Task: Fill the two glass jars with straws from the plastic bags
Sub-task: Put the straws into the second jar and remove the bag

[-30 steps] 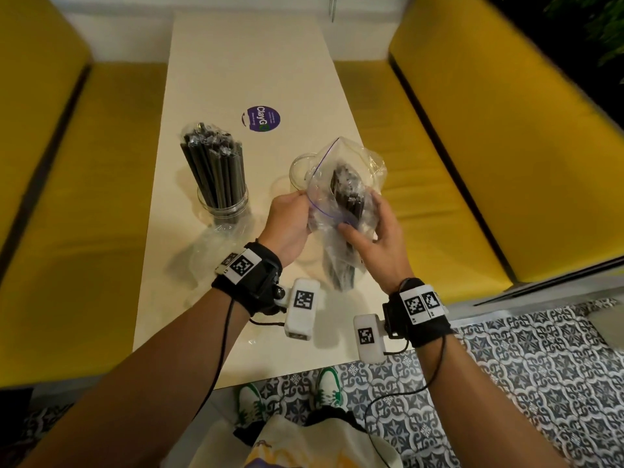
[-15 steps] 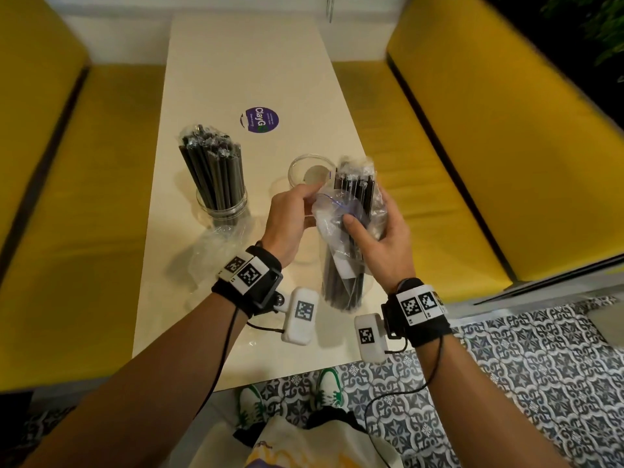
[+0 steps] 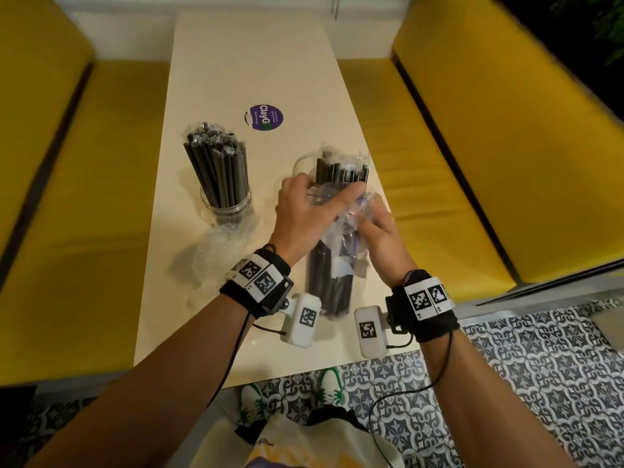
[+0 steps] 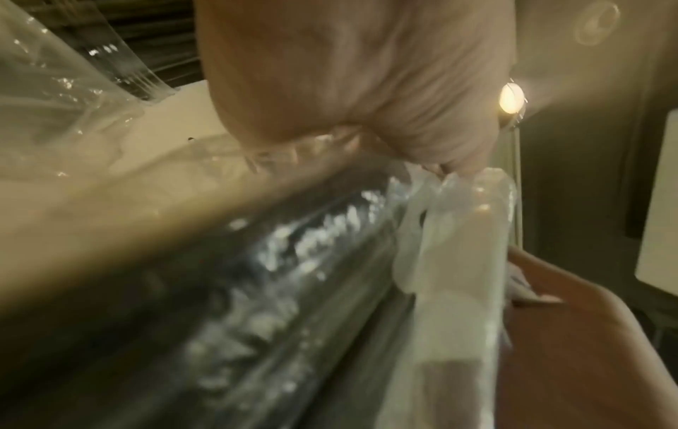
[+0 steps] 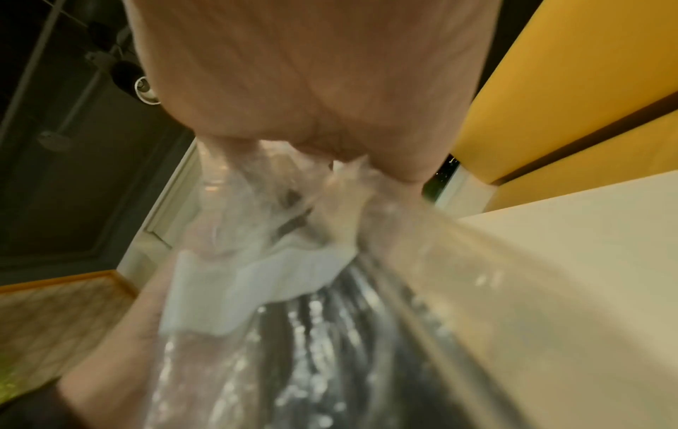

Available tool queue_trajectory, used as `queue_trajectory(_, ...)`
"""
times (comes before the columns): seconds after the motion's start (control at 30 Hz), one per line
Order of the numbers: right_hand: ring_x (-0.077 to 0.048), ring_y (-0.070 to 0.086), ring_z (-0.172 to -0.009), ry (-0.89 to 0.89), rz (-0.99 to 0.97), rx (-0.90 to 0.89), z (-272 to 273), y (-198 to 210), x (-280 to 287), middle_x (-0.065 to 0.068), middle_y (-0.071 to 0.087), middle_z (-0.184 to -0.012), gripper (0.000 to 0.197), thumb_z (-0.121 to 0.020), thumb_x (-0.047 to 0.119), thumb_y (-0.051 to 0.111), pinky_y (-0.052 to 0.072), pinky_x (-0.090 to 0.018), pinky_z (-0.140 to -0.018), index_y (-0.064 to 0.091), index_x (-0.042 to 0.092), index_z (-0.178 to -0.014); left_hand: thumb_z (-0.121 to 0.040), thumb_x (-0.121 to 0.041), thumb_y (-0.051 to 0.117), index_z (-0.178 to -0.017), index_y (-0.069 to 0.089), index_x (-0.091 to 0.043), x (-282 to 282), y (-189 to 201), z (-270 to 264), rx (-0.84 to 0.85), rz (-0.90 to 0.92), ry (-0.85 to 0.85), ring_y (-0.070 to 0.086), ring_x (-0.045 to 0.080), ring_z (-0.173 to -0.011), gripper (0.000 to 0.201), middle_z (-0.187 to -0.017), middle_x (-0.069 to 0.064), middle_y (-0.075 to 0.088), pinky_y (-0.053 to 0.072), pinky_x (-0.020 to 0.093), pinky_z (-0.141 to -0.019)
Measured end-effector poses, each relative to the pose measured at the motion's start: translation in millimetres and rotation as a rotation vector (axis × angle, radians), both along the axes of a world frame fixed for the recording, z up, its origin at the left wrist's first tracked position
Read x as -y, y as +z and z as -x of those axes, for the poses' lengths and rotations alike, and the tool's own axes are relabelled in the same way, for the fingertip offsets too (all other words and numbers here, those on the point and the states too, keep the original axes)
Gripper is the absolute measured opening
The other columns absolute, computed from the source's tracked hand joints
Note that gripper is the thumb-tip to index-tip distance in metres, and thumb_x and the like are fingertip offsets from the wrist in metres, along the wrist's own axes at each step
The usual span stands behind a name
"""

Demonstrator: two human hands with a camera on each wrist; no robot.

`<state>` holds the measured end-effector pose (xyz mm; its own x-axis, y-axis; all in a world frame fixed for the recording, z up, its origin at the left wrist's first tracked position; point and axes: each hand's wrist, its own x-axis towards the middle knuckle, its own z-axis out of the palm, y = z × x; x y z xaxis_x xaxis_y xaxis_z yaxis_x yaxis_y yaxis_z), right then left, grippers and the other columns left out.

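A clear plastic bag (image 3: 341,228) of black straws (image 3: 341,168) stands upright over the near table. The straw tops stick out of its bunched mouth. My left hand (image 3: 300,211) grips the bag at its mouth, fingers curled across the bundle. My right hand (image 3: 378,231) pinches the crumpled plastic on the right side. Both wrist views show a hand (image 4: 348,72) (image 5: 312,72) clutching the plastic bag (image 4: 458,246) (image 5: 257,275) over the dark straws. An empty glass jar (image 3: 300,162) shows its rim behind the bundle. At the left, a second glass jar (image 3: 225,206) holds a full bunch of wrapped straws (image 3: 216,157).
A crumpled empty plastic bag (image 3: 219,248) lies on the cream table (image 3: 256,55) in front of the filled jar. A purple round sticker (image 3: 264,117) sits mid-table. Yellow benches (image 3: 472,146) flank both sides. Patterned floor tiles and a bag lie below the near edge.
The bag's mouth has slid down off the straw tops, which now stick out. My left hand has reached across the bundle toward my right hand.
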<state>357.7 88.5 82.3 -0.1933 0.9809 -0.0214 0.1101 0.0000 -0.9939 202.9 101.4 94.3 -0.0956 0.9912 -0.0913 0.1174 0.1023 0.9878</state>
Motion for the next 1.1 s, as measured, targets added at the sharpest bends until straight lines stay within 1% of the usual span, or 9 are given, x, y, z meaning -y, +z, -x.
queue_trajectory(0.07,-0.036,0.054,-0.132,0.049,0.003,0.012,6,-1,-2,-0.029,0.050,-0.136,0.040,-0.101,0.044,0.051,0.045,-0.052,-0.117,0.064,0.021,-0.131,-0.077,-0.053,0.092,-0.119,0.066,-0.021,-1,2,1,0.190,0.063,-0.018,0.079,0.020,-0.105,0.059,-0.112,0.002,0.081,0.063,0.041,-0.095)
queue_trajectory(0.17,-0.027,0.057,-0.112,0.032,0.018,0.059,15,-2,-7,-0.024,0.055,-0.116,0.025,-0.102,0.033,0.051,0.049,-0.043,-0.100,0.071,0.038,-0.115,-0.086,-0.025,0.089,-0.118,0.072,-0.011,-1,7,2,0.327,0.150,-0.085,0.080,0.019,-0.096,0.039,-0.103,0.005,0.083,0.063,0.036,-0.088)
queue_trajectory(0.23,-0.031,0.063,-0.118,-0.023,0.039,-0.033,17,0,-3,-0.019,0.062,-0.123,0.034,-0.098,0.031,0.055,0.053,-0.051,-0.102,0.064,0.044,-0.128,-0.085,-0.025,0.090,-0.107,0.079,-0.008,-3,7,2,0.329,0.163,-0.019,0.078,0.024,-0.091,0.030,-0.103,0.015,0.083,0.064,0.042,-0.089)
queue_trajectory(0.33,-0.039,0.059,-0.134,-0.091,0.067,-0.257,15,6,19,-0.022,0.057,-0.144,0.070,-0.091,0.033,0.063,0.052,-0.052,-0.111,0.033,0.026,-0.154,-0.078,-0.031,0.093,-0.101,0.080,-0.007,-6,8,2,0.404,0.161,0.159,0.076,0.024,-0.086,0.036,-0.099,0.014,0.083,0.062,0.046,-0.089)
queue_trajectory(0.47,-0.026,0.066,-0.127,-0.079,-0.065,-0.035,18,4,23,-0.008,0.065,-0.140,0.057,-0.101,0.031,0.062,0.053,-0.053,-0.110,0.042,0.014,-0.151,-0.087,-0.028,0.089,-0.116,0.077,-0.004,-5,14,-1,0.501,0.164,0.158,0.081,0.025,-0.097,0.039,-0.109,0.012,0.083,0.065,0.041,-0.090)
queue_trajectory(0.63,0.005,0.054,-0.112,-0.132,-0.139,0.072,16,1,9,-0.010,0.049,-0.125,0.044,-0.104,0.030,0.057,0.054,-0.019,-0.089,0.064,0.004,-0.138,-0.095,-0.022,0.080,-0.119,0.074,-0.003,-7,19,3,0.662,0.260,-0.047,0.076,0.025,-0.089,0.032,-0.109,0.017,0.075,0.064,0.039,-0.083)
queue_trajectory(0.77,-0.015,0.062,-0.108,-0.096,-0.156,0.110,18,-5,10,-0.010,0.058,-0.116,0.038,-0.102,0.027,0.060,0.059,-0.042,-0.092,0.064,0.007,-0.134,-0.079,-0.018,0.091,-0.122,0.074,0.008,-14,19,9,0.639,0.339,-0.075,0.073,0.031,-0.083,0.054,-0.106,0.023,0.073,0.062,0.041,-0.081)
queue_trajectory(0.97,-0.007,0.068,-0.105,-0.225,-0.154,0.096,18,4,23,0.014,0.063,-0.125,0.044,-0.097,0.036,0.072,0.063,-0.035,-0.084,0.051,0.021,-0.132,-0.057,-0.021,0.090,-0.110,0.074,0.004,-27,17,9,0.695,0.326,0.247,0.075,0.037,-0.086,0.061,-0.096,0.020,0.072,0.064,0.046,-0.076)
queue_trajectory(1.1,-0.018,0.073,-0.108,-0.185,-0.254,0.140,-1,7,39,0.013,0.063,-0.130,0.058,-0.090,0.044,0.075,0.066,-0.052,-0.078,0.054,0.027,-0.141,-0.073,-0.027,0.080,-0.115,0.065,-0.007,-40,23,18,0.827,0.300,0.334,0.072,0.052,-0.113,0.049,-0.111,0.024,0.065,0.052,0.078,-0.097)
